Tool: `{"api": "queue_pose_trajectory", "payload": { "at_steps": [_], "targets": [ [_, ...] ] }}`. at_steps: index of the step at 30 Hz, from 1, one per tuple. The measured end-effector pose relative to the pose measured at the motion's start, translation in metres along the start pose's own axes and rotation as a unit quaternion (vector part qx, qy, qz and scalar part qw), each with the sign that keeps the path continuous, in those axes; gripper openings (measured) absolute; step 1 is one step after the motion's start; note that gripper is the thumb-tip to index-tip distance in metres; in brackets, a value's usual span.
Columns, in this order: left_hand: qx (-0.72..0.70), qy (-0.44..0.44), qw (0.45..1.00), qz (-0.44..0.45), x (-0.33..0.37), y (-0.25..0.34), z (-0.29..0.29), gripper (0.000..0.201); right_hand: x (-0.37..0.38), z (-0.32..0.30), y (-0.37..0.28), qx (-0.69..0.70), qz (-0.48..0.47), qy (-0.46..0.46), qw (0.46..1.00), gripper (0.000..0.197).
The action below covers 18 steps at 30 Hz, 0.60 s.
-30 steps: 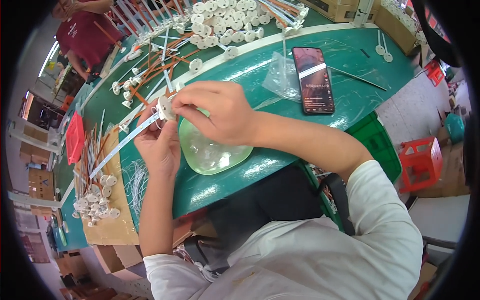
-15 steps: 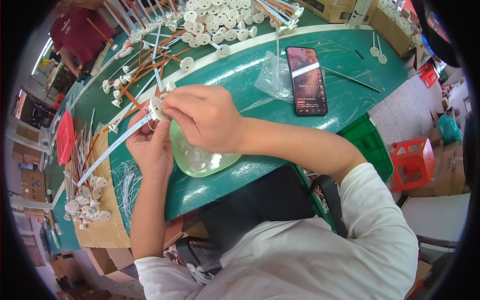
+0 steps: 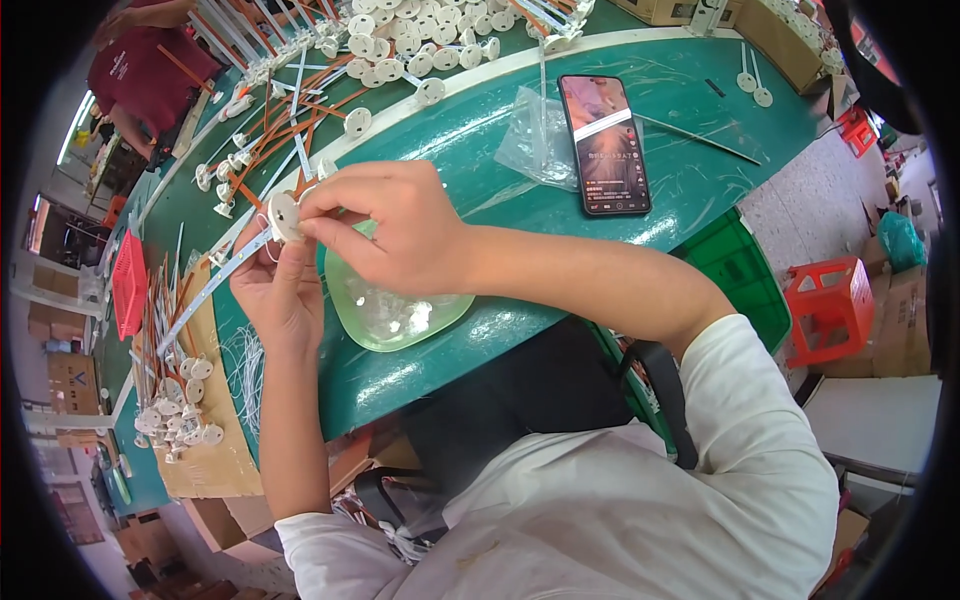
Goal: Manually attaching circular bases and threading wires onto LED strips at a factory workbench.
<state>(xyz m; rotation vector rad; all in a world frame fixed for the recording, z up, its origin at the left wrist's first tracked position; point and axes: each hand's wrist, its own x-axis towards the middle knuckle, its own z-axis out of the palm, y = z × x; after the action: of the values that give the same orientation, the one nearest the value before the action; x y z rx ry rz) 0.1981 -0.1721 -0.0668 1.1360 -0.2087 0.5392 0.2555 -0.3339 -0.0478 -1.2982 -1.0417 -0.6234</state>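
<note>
My left hand (image 3: 280, 295) is closed round the end of an LED strip (image 3: 215, 292), which slants down to the left. A white round disc (image 3: 284, 216) sits at the strip's upper end, beside the left thumb and fingers. My right hand (image 3: 400, 225) is pinched against the disc's right side; whatever lies between its fingertips is too small to make out. A thin white wire loops beside the disc. Just below the right hand stands a light green bowl (image 3: 352, 318) holding small clear pieces.
A phone (image 3: 608, 150) lies on a plastic bag (image 3: 525, 145). White discs (image 3: 415, 40) and strips pile up at the back. More disc-ended strips (image 3: 180, 425) rest on cardboard at left, near white wires (image 3: 243, 365). A person (image 3: 145, 75) stands at far left.
Both hands have shifted slightly left with the strip and disc, and the view has moved a little. The right hand's pinch stays at the disc.
</note>
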Motion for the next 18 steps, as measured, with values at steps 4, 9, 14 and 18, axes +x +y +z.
{"api": "queue_pose_trajectory", "payload": {
  "at_steps": [4, 9, 14, 18],
  "targets": [
    [-0.004, -0.009, 1.0, -0.009, -0.002, 0.0, -0.001, 0.043, 0.002, -0.002, 0.002, -0.011, -0.007, -0.013, 1.0, 0.006],
    [0.079, -0.048, 0.996, 0.022, 0.002, -0.003, -0.018, 0.047, 0.005, -0.005, 0.0, -0.09, -0.089, -0.042, 0.991, 0.008],
    [0.162, -0.055, 0.985, 0.031, 0.003, 0.007, -0.024, 0.056, -0.004, 0.008, 0.002, -0.051, -0.077, 0.009, 0.996, 0.011],
    [0.148, -0.049, 0.987, 0.03, 0.0, 0.006, -0.024, 0.057, -0.006, 0.004, 0.003, -0.07, -0.079, 0.015, 0.994, 0.012]
  ]
}}
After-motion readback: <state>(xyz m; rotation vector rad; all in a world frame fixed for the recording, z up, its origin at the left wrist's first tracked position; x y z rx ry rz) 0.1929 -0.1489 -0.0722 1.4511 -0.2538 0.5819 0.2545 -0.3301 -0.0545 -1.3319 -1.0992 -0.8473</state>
